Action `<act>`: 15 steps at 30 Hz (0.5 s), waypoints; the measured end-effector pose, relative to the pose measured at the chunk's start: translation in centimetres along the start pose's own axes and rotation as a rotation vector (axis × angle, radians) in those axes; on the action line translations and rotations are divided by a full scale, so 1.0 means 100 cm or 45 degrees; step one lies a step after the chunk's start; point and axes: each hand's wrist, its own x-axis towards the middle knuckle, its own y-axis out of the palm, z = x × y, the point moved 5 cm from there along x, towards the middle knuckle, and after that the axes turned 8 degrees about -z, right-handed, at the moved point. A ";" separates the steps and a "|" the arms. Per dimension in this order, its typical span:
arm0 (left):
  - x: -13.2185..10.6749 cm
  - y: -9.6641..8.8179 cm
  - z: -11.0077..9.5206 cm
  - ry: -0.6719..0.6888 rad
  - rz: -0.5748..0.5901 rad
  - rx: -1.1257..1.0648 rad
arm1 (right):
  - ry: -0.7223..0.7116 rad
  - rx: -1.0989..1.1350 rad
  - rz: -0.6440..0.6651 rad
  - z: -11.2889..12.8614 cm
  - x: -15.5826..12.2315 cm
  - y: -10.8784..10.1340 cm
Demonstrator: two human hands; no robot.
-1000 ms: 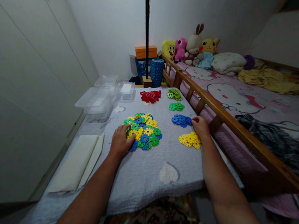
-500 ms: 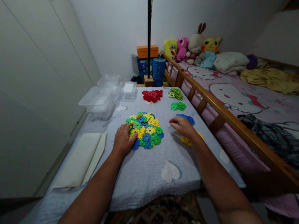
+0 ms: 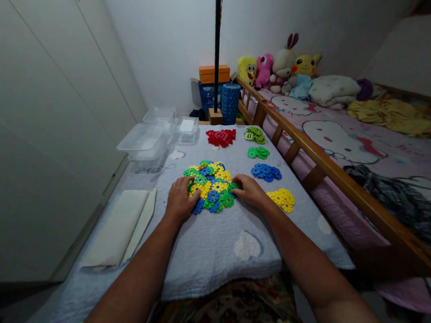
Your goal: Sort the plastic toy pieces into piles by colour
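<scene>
A mixed pile of yellow, green and blue plastic flower-shaped discs (image 3: 213, 186) lies in the middle of the cloth-covered table. My left hand (image 3: 181, 197) rests against the pile's left edge, thumb apart from the curved fingers. At the opposite edge, my right hand (image 3: 249, 191) has its thumb and fingertips around a green disc (image 3: 232, 186). To the right, single-colour heaps form a row: yellow discs (image 3: 283, 199), blue discs (image 3: 266, 172), green discs (image 3: 258, 152) and light green pieces (image 3: 255, 135). Red pieces (image 3: 221, 137) are heaped behind the mixed pile.
Clear plastic containers (image 3: 142, 139) stand at the table's back left. A folded cream-coloured sheet (image 3: 118, 227) lies near the left edge. The wooden bed rail (image 3: 311, 155) runs along the right side. A black pole (image 3: 217, 53) rises behind the table.
My right hand has moved left from above the blue and yellow heaps to the mixed pile, closing around a green disc. My left hand stays at the pile.
</scene>
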 end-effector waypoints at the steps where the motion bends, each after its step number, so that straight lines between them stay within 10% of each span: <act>1: 0.000 0.000 0.000 0.004 0.004 0.000 | 0.026 0.041 0.005 -0.001 0.002 -0.002; 7: -0.001 0.000 0.001 0.006 -0.012 -0.005 | 0.178 0.246 -0.093 -0.028 0.035 -0.039; 15: -0.001 0.002 0.002 0.007 0.000 0.008 | 0.543 0.076 -0.641 -0.105 0.084 -0.108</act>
